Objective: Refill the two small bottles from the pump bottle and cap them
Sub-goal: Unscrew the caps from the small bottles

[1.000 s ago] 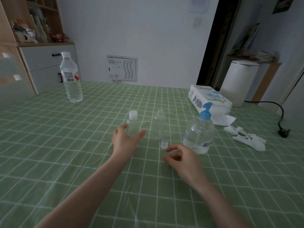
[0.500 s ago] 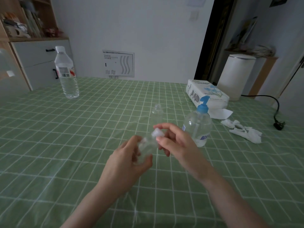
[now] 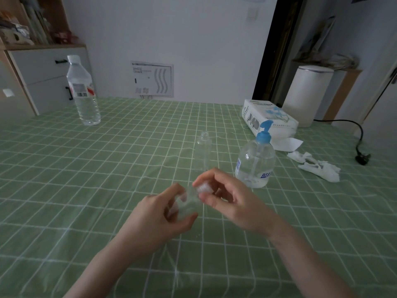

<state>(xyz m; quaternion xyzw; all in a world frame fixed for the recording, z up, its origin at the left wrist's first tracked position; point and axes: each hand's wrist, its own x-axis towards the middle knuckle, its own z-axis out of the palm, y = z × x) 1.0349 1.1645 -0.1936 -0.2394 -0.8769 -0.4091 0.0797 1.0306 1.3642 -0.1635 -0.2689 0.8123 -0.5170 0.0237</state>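
Observation:
My left hand (image 3: 159, 214) grips a small clear bottle (image 3: 186, 203), tilted over the table in front of me. My right hand (image 3: 227, 201) pinches that bottle's white cap (image 3: 205, 188) between thumb and fingers. A second small clear bottle (image 3: 203, 151) stands upright and uncapped on the table behind my hands. The pump bottle (image 3: 255, 162), clear with a blue pump head, stands to its right, partly filled with clear liquid. The second bottle's loose cap is hidden behind my hands.
A green checked cloth (image 3: 86, 179) covers the table. A large water bottle (image 3: 82, 91) stands at the far left. A tissue box (image 3: 268, 121) and crumpled tissues (image 3: 315, 166) lie at the right, with a black cable (image 3: 361, 147) beyond.
My left hand lifted the capped small bottle off the table toward me, and my right hand came up to pinch its cap. Since half a second ago the hands have barely shifted.

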